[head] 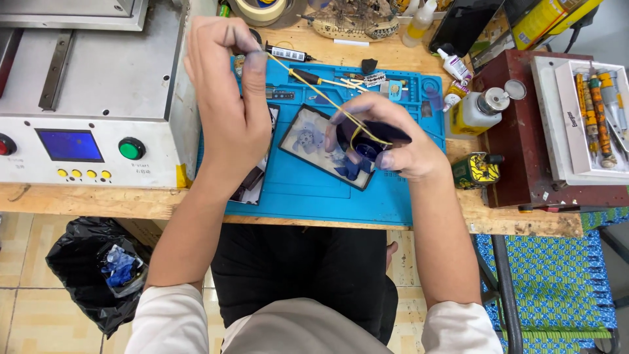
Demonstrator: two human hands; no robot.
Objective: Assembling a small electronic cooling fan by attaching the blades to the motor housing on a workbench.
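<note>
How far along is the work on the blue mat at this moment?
Done: a screen panel lies separated on the mat, beside a phone body half hidden under the left hand. In hand: both hands stretch a yellow strip, the right hand gripping a dark blue piece. Left: panel and body lie apart, with the tools still out.
</note>
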